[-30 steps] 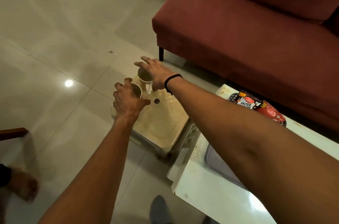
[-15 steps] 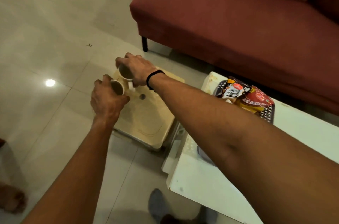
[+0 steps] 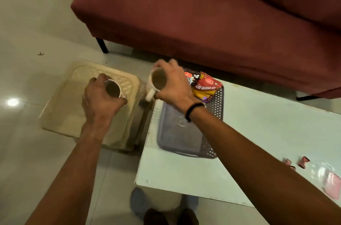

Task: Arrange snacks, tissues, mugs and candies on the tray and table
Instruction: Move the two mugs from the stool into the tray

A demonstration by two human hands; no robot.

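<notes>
My left hand [image 3: 100, 98] grips a white mug [image 3: 113, 89] from above, held over the beige plastic stool [image 3: 60, 106]. My right hand [image 3: 172, 81], with a black band on the wrist, holds a second white mug [image 3: 156, 81] by the rim, in the air at the left end of the white table [image 3: 258, 123]. A grey perforated tray [image 3: 214, 110] lies on the table just right of that mug. Snack packets [image 3: 205, 84], red, black and yellow, lie at its far end. Small wrapped candies [image 3: 303, 162] sit on the table at the right.
A dark red sofa [image 3: 203, 12] stands behind the table and stool. A clear packet with pink contents [image 3: 332, 184] lies at the table's right edge. My feet [image 3: 166, 213] are on the tiled floor below the table's near edge.
Both hands have lifted the mugs off the stool's far corner and carried them right, toward the table. My right hand's mug has reached the tray's left end; the view has shifted right.
</notes>
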